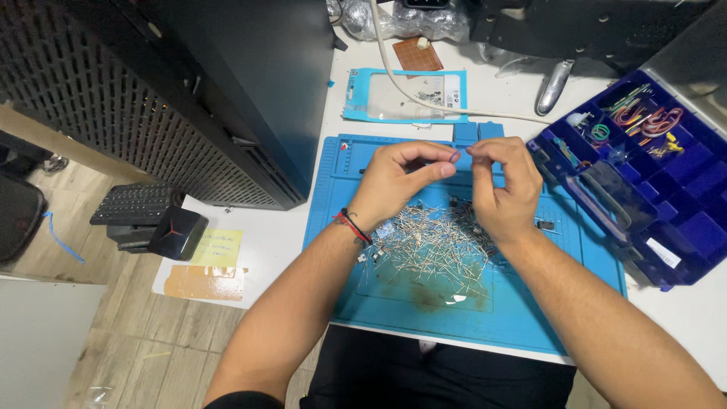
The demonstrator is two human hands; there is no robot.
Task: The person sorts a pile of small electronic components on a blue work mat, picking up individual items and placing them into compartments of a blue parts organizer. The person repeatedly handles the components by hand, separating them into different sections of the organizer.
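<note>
My left hand (397, 182) and my right hand (500, 185) meet fingertip to fingertip above a blue work mat (424, 318), pinching a small thin-leaded component (460, 154) between them. It is too small to tell its kind. Beneath the hands lies a heap of several small wire-leaded parts (435, 246) spread over the middle of the mat. My left wrist wears a red and black band.
A dark blue compartment box (666, 204) with coloured wires sits open at the right. Behind the mat lie a clear blue-edged pouch (401, 95), a white cable (454, 106) and a brown perforated board (416, 54). A black computer case (227, 91) stands at the left, with a yellow note (216, 246) below it.
</note>
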